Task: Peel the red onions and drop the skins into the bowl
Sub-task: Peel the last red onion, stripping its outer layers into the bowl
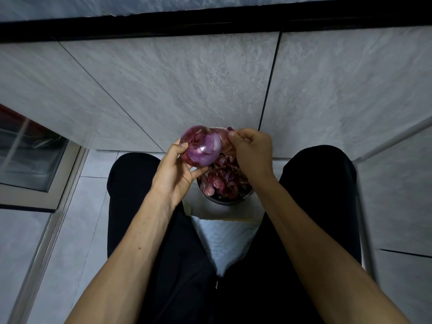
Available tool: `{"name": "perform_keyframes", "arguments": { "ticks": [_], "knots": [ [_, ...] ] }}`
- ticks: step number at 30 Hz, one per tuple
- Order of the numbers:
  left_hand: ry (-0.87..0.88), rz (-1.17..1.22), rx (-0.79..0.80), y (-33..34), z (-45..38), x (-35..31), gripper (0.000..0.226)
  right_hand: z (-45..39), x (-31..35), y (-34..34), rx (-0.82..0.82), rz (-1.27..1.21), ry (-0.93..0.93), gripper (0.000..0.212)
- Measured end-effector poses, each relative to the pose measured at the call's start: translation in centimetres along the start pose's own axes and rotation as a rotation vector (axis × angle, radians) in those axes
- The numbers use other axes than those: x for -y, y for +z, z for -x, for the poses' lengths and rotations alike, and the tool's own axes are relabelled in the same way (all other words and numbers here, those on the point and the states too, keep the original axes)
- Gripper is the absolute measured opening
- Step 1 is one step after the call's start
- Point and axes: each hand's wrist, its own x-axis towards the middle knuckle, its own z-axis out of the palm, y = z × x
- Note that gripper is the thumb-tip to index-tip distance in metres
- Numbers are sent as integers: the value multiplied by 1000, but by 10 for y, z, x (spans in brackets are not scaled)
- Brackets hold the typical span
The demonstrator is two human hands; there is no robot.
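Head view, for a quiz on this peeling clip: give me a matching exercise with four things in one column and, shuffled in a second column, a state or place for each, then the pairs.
Things:
1. red onion
2. strip of skin
3. bowl
4. white cloth

States or places:
A. heaped with peeled skins
B. lies between the knees, nearer the person than the bowl
C. gripped by the left hand
D. pinched by the right hand, pulled off the onion

Pairs: 1-C, 2-D, 3-A, 4-B
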Motion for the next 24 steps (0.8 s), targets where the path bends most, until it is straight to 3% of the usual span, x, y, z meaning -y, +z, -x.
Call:
{"name": "perform_keyframes", "arguments": {
  "ticks": [5,10,15,19,22,24],
  "knots": [
    [-39,66,24,-4,-1,0,23,-1,1,-4,174,-229,181,18],
    [-79,75,32,-9,-4,2,25,3,1,-1,221,-123,76,20],
    [-77,28,-3,-9,-4,5,66,4,0,0,82,104,-72,17],
    [-26,-55,5,-2,-2,6,56,7,3,0,130,90,-30,15],
    [11,-177,-85,-1,-4,12,71,10,2,1,214,38,21,14],
    [8,-181,-109,-2,-6,14,60,12,1,3,248,-68,92,13]
  ]
}}
